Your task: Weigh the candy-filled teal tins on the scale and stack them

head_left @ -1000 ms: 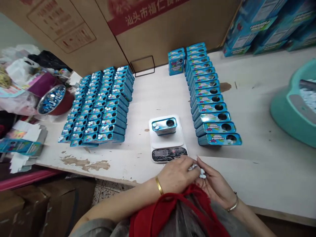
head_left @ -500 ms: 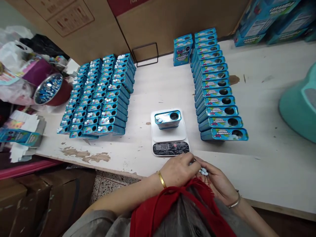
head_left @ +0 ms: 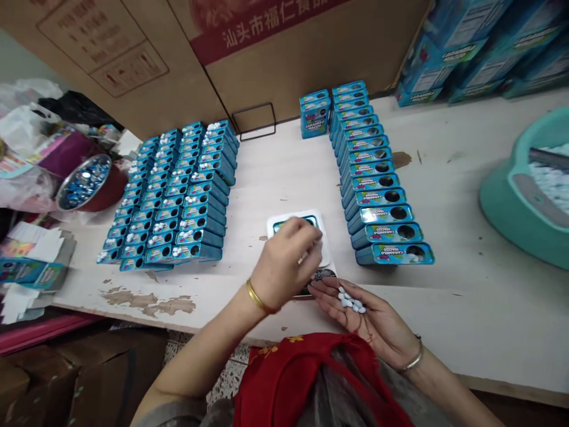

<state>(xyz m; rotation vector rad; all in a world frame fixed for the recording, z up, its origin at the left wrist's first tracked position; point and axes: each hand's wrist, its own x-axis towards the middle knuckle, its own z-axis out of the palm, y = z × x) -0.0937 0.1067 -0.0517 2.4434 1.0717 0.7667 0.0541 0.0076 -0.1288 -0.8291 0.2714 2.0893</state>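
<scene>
My left hand (head_left: 288, 261), with a gold bangle, is over the kitchen scale (head_left: 326, 240). Its fingers are pinched together, and what they hold, if anything, I cannot make out. Under the hand, a blue-rimmed tin (head_left: 313, 220) stands on the scale, mostly hidden. Palm up near the table's front edge, my right hand (head_left: 371, 320) cups several small white candies (head_left: 351, 300). Its fingertips are beside the scale's dark display panel (head_left: 325, 274), whose reading is covered.
To the right stands a row of blue tins (head_left: 377, 198) with round holes. Tins topped with white candies (head_left: 202, 222) fill the left. A teal tub (head_left: 502, 196) of white candies is far right, a metal bowl (head_left: 95, 198) far left. Cardboard boxes (head_left: 275, 71) line the back.
My left hand has moved from my right palm up and left, over the tin on the scale. My right hand has opened out, showing the candies. The view has shifted.
</scene>
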